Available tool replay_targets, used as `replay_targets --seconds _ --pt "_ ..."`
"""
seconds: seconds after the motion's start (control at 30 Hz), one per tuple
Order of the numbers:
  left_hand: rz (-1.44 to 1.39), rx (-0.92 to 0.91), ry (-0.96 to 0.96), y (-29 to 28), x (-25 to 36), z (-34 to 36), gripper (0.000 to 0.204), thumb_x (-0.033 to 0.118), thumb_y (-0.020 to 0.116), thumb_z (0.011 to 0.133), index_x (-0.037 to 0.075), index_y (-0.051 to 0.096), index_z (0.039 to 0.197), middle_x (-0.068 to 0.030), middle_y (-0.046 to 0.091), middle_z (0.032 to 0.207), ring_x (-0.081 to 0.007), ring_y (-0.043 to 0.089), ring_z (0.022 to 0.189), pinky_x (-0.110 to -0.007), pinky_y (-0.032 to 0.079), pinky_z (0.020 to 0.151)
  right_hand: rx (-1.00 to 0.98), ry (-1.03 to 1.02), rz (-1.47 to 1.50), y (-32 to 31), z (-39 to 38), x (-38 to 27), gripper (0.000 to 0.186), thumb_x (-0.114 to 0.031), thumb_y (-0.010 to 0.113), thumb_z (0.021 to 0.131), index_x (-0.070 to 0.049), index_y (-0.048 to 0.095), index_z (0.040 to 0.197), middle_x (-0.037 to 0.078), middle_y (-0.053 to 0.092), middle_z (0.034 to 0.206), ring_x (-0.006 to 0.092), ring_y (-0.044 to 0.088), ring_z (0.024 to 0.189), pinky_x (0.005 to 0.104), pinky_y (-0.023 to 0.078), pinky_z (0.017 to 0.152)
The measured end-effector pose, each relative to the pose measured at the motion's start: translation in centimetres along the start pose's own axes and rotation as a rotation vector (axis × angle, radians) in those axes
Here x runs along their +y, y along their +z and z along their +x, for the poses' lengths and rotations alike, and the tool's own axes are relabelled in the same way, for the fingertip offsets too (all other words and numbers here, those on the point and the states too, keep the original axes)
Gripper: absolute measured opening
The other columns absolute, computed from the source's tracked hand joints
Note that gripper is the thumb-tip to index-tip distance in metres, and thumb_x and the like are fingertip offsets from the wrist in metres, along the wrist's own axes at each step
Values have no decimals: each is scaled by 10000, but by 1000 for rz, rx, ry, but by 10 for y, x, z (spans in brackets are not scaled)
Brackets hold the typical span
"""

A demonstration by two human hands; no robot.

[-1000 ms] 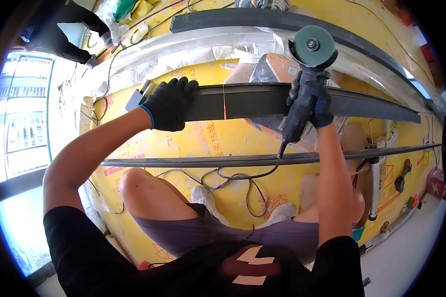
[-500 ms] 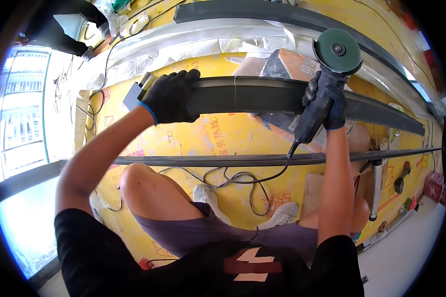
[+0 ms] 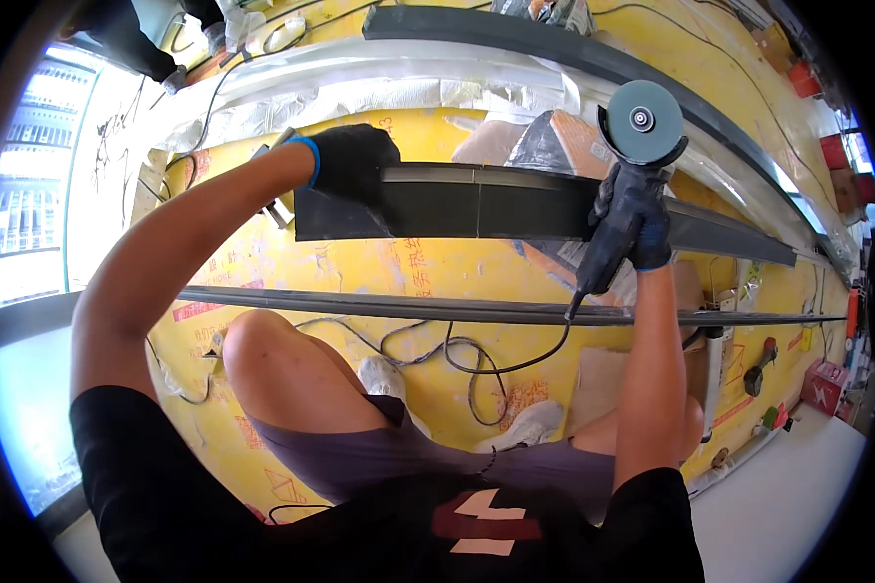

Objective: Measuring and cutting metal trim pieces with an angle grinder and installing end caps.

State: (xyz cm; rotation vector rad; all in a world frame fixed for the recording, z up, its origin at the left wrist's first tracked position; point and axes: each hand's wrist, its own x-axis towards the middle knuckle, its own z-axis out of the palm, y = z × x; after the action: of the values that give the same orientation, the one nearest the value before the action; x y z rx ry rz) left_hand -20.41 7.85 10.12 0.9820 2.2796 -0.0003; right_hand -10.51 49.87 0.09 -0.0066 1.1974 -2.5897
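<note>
My left hand (image 3: 355, 165), in a black glove with a blue cuff, grips the dark metal profile (image 3: 530, 209) at the upper edge near its left end. A thin crosswise line shows on the profile to the right of that hand. My gloved right hand (image 3: 642, 209) holds an angle grinder (image 3: 612, 233) over the profile, its green-grey disc (image 3: 642, 121) facing up above the profile's top edge. The grinder's cable (image 3: 520, 366) loops down between my legs. A silver metal object (image 3: 282, 214) is partly hidden behind the profile's left end.
Another long profile (image 3: 428, 306) crosses in front of my legs. Behind lie a second dark profile (image 3: 476, 29), white wrapping (image 3: 379, 92) and bags (image 3: 544, 146). Another person's legs (image 3: 136, 44) show at the upper left. Tools (image 3: 763, 364) and a red box (image 3: 826, 384) lie at right.
My left hand has shifted up onto the profile's upper edge, leaving its left end showing below. The profile sits slightly farther left in view, and the grinder's disc has shifted slightly.
</note>
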Motion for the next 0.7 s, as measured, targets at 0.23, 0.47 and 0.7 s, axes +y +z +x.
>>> replay_targets --seconds 0.23,0.47,0.7 --pt "128 214 -79 -15 30 -32 675 568 911 676 50 739 1074 -170 751 983 -360 721 999 -459 569 888 49 -51 -71 18 -24 -15 537 -286 723 875 -6 510 1281 159 605 979 297 647 841 472 578 754" --pt "429 775 21 -24 14 -25 592 387 938 687 69 686 1118 -151 738 1030 -365 735 938 -466 588 837 210 -24 -290 98 -71 -9 399 -227 703 920 25 588 1206 156 664 902 278 680 742 409 587 686" --pt "381 767 -10 -14 12 -17 595 396 925 688 82 666 1121 -153 715 1054 -383 712 995 -481 572 859 345 53 -292 144 -95 65 389 -68 829 818 46 666 1152 107 713 844 212 716 671 340 595 619"
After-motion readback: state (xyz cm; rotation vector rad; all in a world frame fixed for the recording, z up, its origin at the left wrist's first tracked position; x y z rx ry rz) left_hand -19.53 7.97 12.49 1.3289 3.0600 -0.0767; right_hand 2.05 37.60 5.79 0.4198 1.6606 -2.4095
